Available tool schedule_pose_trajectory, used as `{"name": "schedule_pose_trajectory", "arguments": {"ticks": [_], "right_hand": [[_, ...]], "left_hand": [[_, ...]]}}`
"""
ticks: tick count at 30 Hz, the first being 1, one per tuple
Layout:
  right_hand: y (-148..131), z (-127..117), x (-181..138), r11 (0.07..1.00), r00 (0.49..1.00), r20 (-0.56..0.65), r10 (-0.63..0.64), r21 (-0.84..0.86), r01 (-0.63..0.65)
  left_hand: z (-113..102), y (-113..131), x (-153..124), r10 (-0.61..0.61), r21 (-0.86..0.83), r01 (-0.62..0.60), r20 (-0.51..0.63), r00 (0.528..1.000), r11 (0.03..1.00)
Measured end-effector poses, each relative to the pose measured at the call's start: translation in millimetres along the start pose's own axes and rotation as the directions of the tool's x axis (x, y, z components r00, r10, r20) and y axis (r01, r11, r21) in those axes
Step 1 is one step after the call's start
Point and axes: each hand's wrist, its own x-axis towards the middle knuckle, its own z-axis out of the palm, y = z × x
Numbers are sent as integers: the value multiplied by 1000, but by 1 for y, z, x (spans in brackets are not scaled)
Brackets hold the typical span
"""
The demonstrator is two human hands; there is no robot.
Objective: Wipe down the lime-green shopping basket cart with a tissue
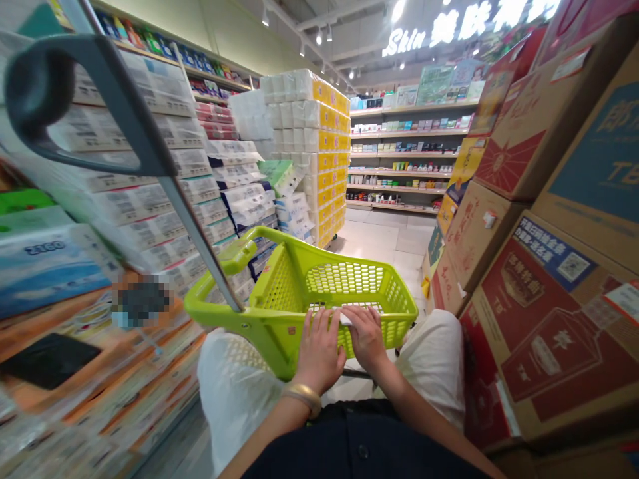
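I have both hands on the near rim of a lime-green basket (279, 319), which sits just ahead of them, between the knees of the white trousers (239, 379); the legs seem to brace it. The left hand (322, 349) lies palm down with its fingers close together over the rim; I cannot tell how firmly it grips, since its underside is hidden. Just beside it, the right hand (367, 332) curls its fingers over a small white piece (345, 319), apparently pinning it against the plastic. To the left of the hands a metal pole (200, 233) rises from the basket up to a grey handle (132, 110), likely pulled out for towing.

Farther left, a black slab (50, 359) rests on orange packs, near a blue pack (54, 256) that I read as "2160". Right of the hands, stacked cartons (554, 339) carry "TB", Chinese characters and a QR code. Well beyond the hands, yellow-sided packs (329, 159) are piled high, and a lit sign (407, 41) reads "Skin", followed by Chinese characters.
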Motion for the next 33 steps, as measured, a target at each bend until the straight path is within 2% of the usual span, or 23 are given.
{"name": "schedule_pose_trajectory", "arguments": {"ticks": [3,7,10,14,16,21,24,26,30,33], "right_hand": [[19,-7,-4,999,998,-37,46,-27,-47],[50,-16,-8,983,974,-176,141,-93,-159],[45,-11,-8,981,967,-203,153,-90,-174],[20,0,-7,998,997,-70,41,-42,-44],[19,-1,-9,999,999,-49,23,-41,-25],[53,-16,-18,982,975,-177,131,-111,-152],[58,-15,-21,965,953,-236,190,-132,-225],[46,-8,-19,972,962,-212,173,-120,-201],[15,4,-15,997,996,-88,32,-65,-38],[19,-1,-15,998,998,-60,-5,-58,2]], "left_hand": [[10,-7,-2,33,36,-34,15,999,999],[13,-17,0,11,46,-11,10,1000,999],[12,-19,2,-10,58,9,13,1000,998],[14,-22,3,-57,90,54,31,998,994],[13,-24,2,-73,108,69,40,997,992],[10,-29,4,-103,129,97,44,994,987],[9,-28,6,-115,128,109,41,992,986],[10,-28,7,-115,125,109,37,993,986],[11,-29,5,-96,125,94,12,995,988],[12,-30,1,-90,121,89,1,996,989]]}}
